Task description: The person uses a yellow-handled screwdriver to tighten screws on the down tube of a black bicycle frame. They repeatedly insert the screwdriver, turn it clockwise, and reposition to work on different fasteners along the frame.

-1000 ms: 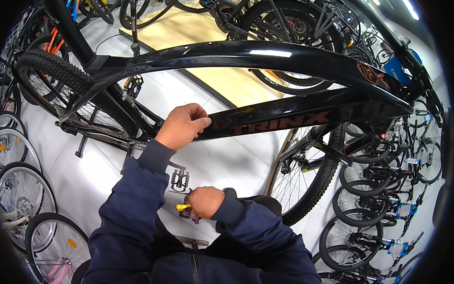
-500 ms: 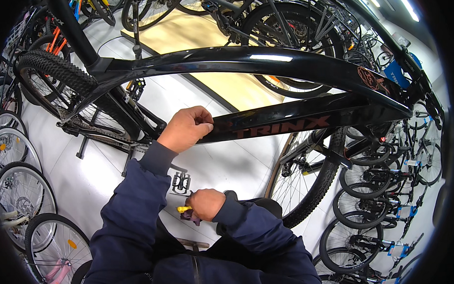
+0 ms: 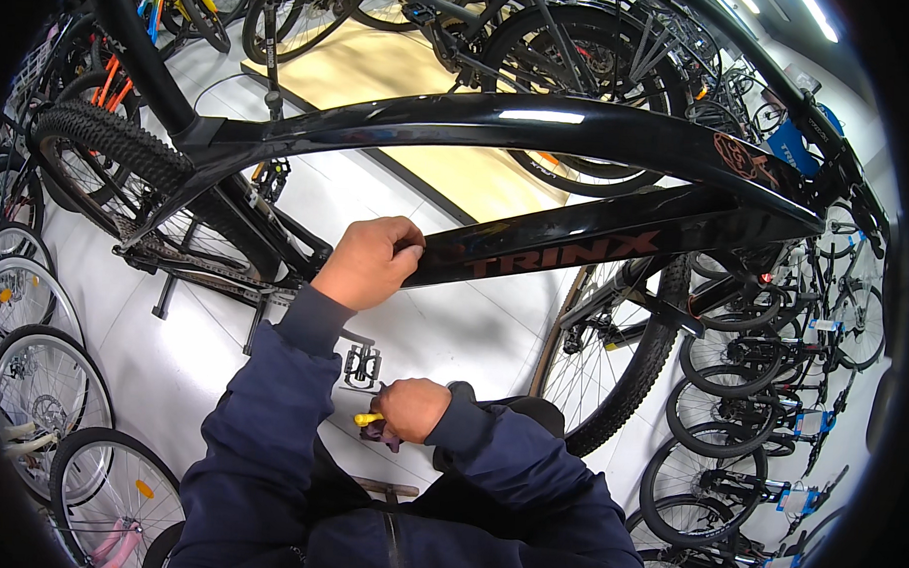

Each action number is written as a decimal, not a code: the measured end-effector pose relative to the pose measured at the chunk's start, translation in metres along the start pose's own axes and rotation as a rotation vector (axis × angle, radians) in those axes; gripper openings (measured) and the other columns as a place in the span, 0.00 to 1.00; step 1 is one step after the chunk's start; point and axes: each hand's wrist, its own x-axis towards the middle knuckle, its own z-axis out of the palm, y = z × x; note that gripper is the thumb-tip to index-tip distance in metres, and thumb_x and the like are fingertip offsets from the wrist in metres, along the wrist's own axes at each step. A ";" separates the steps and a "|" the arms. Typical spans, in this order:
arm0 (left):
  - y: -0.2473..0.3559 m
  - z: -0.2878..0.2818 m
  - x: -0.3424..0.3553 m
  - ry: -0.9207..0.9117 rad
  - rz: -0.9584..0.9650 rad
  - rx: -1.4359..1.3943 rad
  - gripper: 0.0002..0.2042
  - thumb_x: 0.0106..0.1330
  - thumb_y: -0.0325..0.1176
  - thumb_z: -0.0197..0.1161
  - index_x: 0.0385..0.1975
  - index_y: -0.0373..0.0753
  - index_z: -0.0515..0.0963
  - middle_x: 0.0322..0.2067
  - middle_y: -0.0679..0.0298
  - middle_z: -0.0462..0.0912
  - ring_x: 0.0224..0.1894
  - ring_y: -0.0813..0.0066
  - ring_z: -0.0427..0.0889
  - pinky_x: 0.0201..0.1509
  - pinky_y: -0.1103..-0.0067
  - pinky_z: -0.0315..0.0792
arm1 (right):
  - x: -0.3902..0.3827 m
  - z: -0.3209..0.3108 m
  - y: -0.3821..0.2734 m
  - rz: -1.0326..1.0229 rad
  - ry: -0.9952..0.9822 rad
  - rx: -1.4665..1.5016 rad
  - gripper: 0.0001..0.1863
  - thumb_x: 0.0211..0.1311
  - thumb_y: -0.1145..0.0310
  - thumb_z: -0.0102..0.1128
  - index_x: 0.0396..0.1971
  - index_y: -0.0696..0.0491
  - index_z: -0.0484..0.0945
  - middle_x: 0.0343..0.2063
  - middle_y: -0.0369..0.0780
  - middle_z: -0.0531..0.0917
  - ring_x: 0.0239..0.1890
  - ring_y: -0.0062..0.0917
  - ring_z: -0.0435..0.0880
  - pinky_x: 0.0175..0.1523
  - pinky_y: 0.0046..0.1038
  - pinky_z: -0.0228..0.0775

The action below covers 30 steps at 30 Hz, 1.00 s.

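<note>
A black bicycle frame (image 3: 380,121) stretches across the view in front of me. My left hand (image 3: 367,261) is at the lower end of its down tube (image 3: 557,227), thumb and fingers pinched together against the tube's side. Whatever lies between those fingertips is hidden. Lower down, close to my lap, my right hand (image 3: 413,410) is closed around a yellow-ended object (image 3: 367,419) and a crumpled dark purple piece (image 3: 381,435) that looks like cloth. Just beyond the right hand is the bicycle's black pedal (image 3: 362,365).
The knobby rear wheel (image 3: 109,137) stands at the left, the front wheel (image 3: 622,350) at the right. Rows of parked bicycles line both sides, including white-rimmed wheels (image 3: 45,390). Behind the frame lies a low wooden platform (image 3: 402,72) with more bicycles.
My left hand has shifted very slightly to the left along the tube. The right hand and what it holds have stayed put.
</note>
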 end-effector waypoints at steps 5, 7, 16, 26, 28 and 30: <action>0.001 -0.007 0.001 -0.102 -0.112 -0.028 0.08 0.65 0.30 0.65 0.38 0.32 0.83 0.34 0.47 0.86 0.34 0.52 0.86 0.41 0.69 0.79 | 0.000 0.002 0.001 -0.022 0.026 -0.006 0.20 0.43 0.59 0.76 0.35 0.56 0.85 0.29 0.47 0.86 0.35 0.46 0.86 0.40 0.43 0.78; 0.002 -0.006 0.001 -0.099 -0.106 0.021 0.08 0.66 0.31 0.64 0.37 0.32 0.82 0.33 0.47 0.86 0.35 0.51 0.85 0.41 0.67 0.78 | 0.000 0.002 0.001 -0.029 0.029 -0.010 0.20 0.44 0.59 0.76 0.35 0.56 0.85 0.29 0.46 0.86 0.35 0.46 0.86 0.40 0.43 0.78; -0.012 0.020 0.002 0.076 0.075 0.464 0.14 0.72 0.35 0.53 0.27 0.34 0.78 0.27 0.48 0.83 0.30 0.42 0.81 0.35 0.56 0.76 | -0.001 -0.001 -0.001 -0.031 0.016 -0.012 0.20 0.44 0.59 0.75 0.35 0.56 0.85 0.29 0.46 0.86 0.35 0.45 0.86 0.40 0.43 0.78; -0.007 0.034 0.001 0.186 -0.116 0.482 0.12 0.71 0.35 0.56 0.29 0.35 0.80 0.24 0.49 0.83 0.27 0.45 0.82 0.31 0.62 0.76 | 0.002 0.006 0.005 -0.104 0.054 -0.057 0.15 0.51 0.59 0.69 0.34 0.55 0.86 0.28 0.46 0.87 0.35 0.43 0.87 0.39 0.43 0.80; 0.000 0.035 -0.001 0.252 -0.118 0.348 0.11 0.71 0.34 0.59 0.30 0.34 0.80 0.24 0.48 0.83 0.26 0.47 0.83 0.31 0.64 0.76 | 0.003 0.009 0.006 -0.116 0.071 -0.059 0.16 0.51 0.59 0.69 0.34 0.55 0.86 0.28 0.46 0.86 0.34 0.44 0.87 0.39 0.43 0.80; 0.004 0.033 0.000 0.285 -0.076 0.236 0.10 0.70 0.33 0.61 0.31 0.34 0.81 0.23 0.49 0.83 0.25 0.50 0.83 0.31 0.67 0.76 | 0.003 0.010 0.006 -0.100 0.076 -0.071 0.16 0.51 0.59 0.69 0.34 0.55 0.85 0.27 0.47 0.86 0.34 0.44 0.87 0.39 0.43 0.80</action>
